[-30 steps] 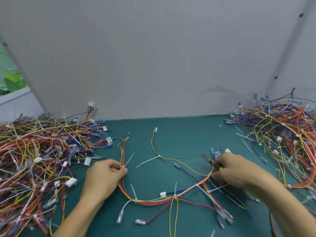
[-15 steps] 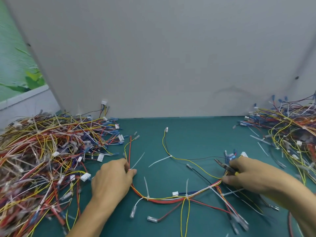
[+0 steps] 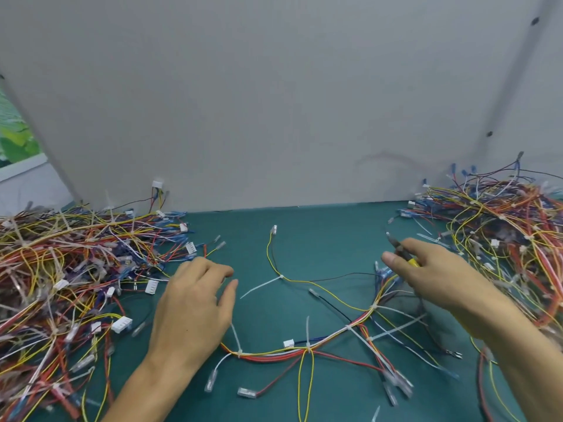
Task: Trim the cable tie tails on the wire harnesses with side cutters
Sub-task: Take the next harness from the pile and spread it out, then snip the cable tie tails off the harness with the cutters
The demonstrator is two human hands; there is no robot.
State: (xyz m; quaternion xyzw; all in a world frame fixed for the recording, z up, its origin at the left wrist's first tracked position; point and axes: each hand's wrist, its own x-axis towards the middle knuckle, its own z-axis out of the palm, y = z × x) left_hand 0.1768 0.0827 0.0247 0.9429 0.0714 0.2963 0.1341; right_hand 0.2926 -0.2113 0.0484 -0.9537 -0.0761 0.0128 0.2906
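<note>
The right hand (image 3: 435,272) has lifted, fingers curled round the side cutters (image 3: 397,246). The left hand (image 3: 195,309) let go, fingers spread. The wire harness (image 3: 274,354) lies in the middle of the table (image 3: 320,226). Next, I think: snip a cable tie tail (image 3: 262,286).

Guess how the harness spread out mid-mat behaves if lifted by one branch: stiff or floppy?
Probably floppy: the wire harness lies in loose curves on the green mat. Likely light: thin wires, small connectors. Its untrimmed cable tie tails stick out and could snag the left pile.
</note>
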